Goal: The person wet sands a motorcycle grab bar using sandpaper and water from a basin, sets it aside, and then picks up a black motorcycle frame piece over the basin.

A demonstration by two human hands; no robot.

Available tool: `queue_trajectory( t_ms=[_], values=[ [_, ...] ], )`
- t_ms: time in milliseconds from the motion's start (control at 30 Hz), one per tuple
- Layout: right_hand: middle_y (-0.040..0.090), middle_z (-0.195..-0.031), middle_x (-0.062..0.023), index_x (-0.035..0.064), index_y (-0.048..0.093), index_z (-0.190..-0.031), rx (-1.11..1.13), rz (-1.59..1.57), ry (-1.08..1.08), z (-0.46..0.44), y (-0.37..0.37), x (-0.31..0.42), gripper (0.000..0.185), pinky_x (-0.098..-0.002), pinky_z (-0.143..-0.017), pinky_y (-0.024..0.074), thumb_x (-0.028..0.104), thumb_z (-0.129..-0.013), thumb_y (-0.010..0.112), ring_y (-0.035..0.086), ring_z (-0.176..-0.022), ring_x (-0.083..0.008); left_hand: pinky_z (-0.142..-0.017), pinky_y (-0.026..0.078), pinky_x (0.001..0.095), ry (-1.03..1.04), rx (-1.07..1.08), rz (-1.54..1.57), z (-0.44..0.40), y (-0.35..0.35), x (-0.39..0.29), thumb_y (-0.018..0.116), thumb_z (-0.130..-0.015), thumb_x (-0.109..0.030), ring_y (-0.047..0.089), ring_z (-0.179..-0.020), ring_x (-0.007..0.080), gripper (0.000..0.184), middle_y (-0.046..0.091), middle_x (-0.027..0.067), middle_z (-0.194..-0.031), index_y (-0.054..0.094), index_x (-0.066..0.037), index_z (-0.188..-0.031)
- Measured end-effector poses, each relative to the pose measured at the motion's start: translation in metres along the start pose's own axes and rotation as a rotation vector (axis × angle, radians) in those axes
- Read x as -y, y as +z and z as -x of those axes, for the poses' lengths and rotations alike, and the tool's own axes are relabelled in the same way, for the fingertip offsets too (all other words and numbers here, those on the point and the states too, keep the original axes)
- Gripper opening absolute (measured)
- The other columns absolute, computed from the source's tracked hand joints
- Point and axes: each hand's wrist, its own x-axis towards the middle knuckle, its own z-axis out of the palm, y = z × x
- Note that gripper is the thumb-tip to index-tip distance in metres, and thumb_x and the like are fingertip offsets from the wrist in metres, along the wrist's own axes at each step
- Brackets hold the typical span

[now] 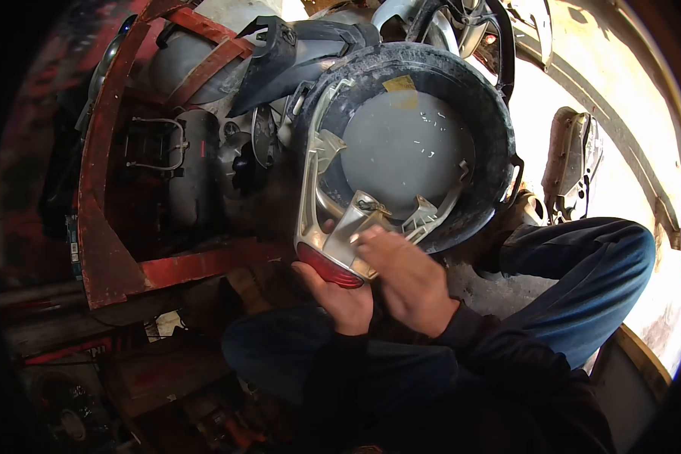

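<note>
A motorcycle tail cowl [308, 181], silver with two long arms and a red tail light lens [330, 266], rests over the near rim of a black bucket [494, 129]. Under the lens end is my left hand [342, 301], palm up, its fingers wrapped round the cowl and partly hidden. My right hand [408, 276] presses bent fingers on the cowl's silver middle panel. At those fingertips shows a yellowish edge, too blurred to name. Greyish water [401, 155] fills the lower part of the bucket, with small white flecks on it.
A yellowish-brown patch [401, 85] clings to the bucket's far inner wall. To the left stands a rusty red metal frame [98, 189] around a dark cylinder [193, 163]. Black plastic fairings [310, 49] crowd behind the bucket. A dirty plastic part [567, 163] lies on the right.
</note>
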Motion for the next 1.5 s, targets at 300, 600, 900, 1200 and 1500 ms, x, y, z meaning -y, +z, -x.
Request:
queue_trajectory(
  t_ms=[300,600,900,1200,1500],
  values=[
    [0.063,-0.122,-0.0185,-0.0016,0.06,-0.117,0.137,0.108,0.075,-0.041,0.069,0.014,0.046,-0.0421,-0.109,0.0422,0.02,-0.078,0.07,0.059,-0.12,-0.0335,-0.117,0.028,0.0461,0.067,-0.077,0.335,-0.009,0.006,0.015,0.039,-0.1,-0.062,0.04,-0.136,0.0302,0.068,0.041,0.0075,-0.15,0.037,-0.017,-0.151],
    [0.058,-0.13,-0.024,-0.006,0.055,-0.125,0.247,0.357,0.094,-0.054,0.092,0.01,0.058,-0.0424,-0.111,0.0384,0.018,-0.074,0.07,0.055,-0.124,-0.0366,-0.114,0.034,0.0379,0.086,-0.091,-0.483,-0.006,-0.017,0.005,0.035,-0.099,-0.065,0.043,-0.134,0.0255,0.076,0.042,0.0092,-0.15,0.035,-0.006,-0.148],
    [0.063,-0.107,-0.0238,-0.0082,0.058,-0.112,0.179,0.45,0.111,-0.075,0.113,-0.009,0.045,-0.0426,-0.104,0.042,0.009,-0.072,0.067,0.06,-0.111,-0.0356,-0.109,0.039,0.0356,-0.013,-0.063,-0.203,-0.006,-0.019,-0.004,0.041,-0.1,-0.061,0.045,-0.132,0.0223,0.072,0.042,0.0075,-0.149,0.036,-0.006,-0.147],
    [0.068,-0.089,-0.0244,-0.0004,0.071,-0.089,0.269,0.253,0.285,-0.141,0.094,-0.072,0.016,-0.0471,-0.08,0.0524,0.011,-0.083,0.061,0.066,-0.088,-0.0405,-0.113,0.036,0.0461,-0.054,0.101,-0.195,-0.006,-0.018,-0.008,0.035,-0.096,-0.07,0.042,-0.136,0.0263,0.078,0.044,0.0076,-0.144,0.032,-0.012,-0.15],
    [0.066,-0.118,-0.0234,0.0004,0.065,-0.117,-0.044,-0.012,0.308,0.025,-0.002,-0.022,0.037,-0.0446,-0.096,0.0509,-0.004,-0.082,0.057,0.063,-0.113,-0.0376,-0.1,0.047,0.0514,0.023,0.004,-0.188,-0.009,-0.007,-0.005,0.043,-0.095,-0.068,0.047,-0.13,0.0267,0.073,0.045,0.0068,-0.142,0.037,-0.017,-0.146]
  ],
)
